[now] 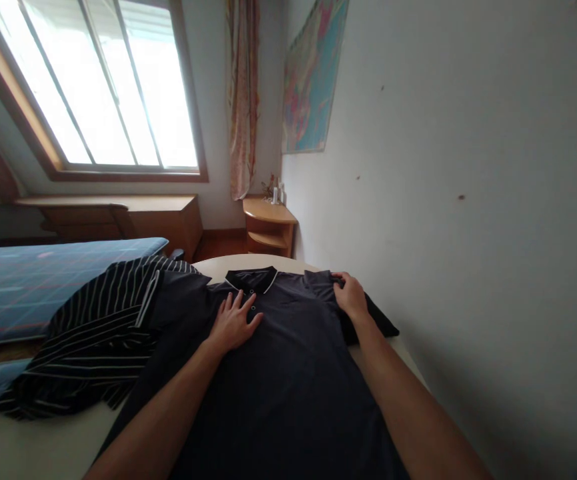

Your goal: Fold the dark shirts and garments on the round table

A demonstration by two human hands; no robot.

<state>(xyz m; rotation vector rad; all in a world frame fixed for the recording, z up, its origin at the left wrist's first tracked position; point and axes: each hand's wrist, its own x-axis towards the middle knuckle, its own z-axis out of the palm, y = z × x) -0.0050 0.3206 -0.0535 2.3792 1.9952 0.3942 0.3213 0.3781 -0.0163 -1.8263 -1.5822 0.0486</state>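
A dark polo shirt (pixel 288 380) lies spread out front side up, its white-edged collar (pixel 238 275) at the far end. My left hand (pixel 233 323) rests flat on the chest beside the button placket, fingers spread. At the right sleeve (pixel 318 285), my right hand (pixel 351 295) has its fingers closed on the sleeve's edge, which is folded inward. The left sleeve (pixel 176 300), with white stripes at its cuff, lies over a black garment with white stripes (pixel 93 327). Some black cloth (pixel 381 317) shows past my right hand.
Under the shirt is a pale table (pixel 33 443) with a rounded far end. A bed with a blue checked mattress (pixel 68 273) stands at left. The white wall (pixel 468 267) runs close along the right. Beyond are a wooden desk (pixel 163 203) and a corner shelf (pixel 268 212).
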